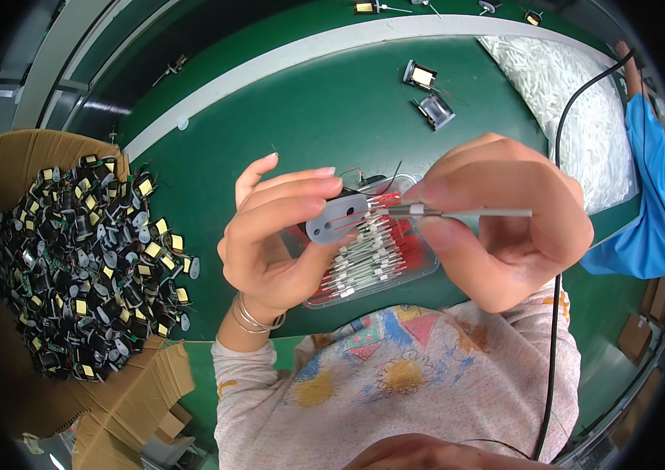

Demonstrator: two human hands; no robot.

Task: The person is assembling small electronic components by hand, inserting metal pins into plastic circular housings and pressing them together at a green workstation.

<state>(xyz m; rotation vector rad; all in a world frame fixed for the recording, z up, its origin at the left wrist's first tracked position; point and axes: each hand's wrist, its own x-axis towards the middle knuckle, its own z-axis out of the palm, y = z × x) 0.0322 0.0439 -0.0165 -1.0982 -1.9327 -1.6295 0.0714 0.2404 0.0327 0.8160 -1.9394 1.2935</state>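
Note:
My left hand (270,243) is closed around a small black coil part with a grey oval end plate (338,220), which has round holes in it. A thin dark wire curls up from behind this part. Between thumb and fingertips, my right hand (516,219) pinches a slim wired component with a white sleeve (419,210). Its thin red leads reach left to the grey plate; I cannot tell whether they pass through a hole. Below both hands stands a clear plastic tray (426,272), filled with rows of similar white-sleeved components with red leads, partly hidden by my hands.
At the left, a cardboard box (172,368) is heaped with black coil parts (97,266). Two loose coil parts (420,75) lie further up the green table (270,110). A clear bag of white sleeves (583,125) lies at the right, near a black cable (558,313) and another person's blue garment (650,188).

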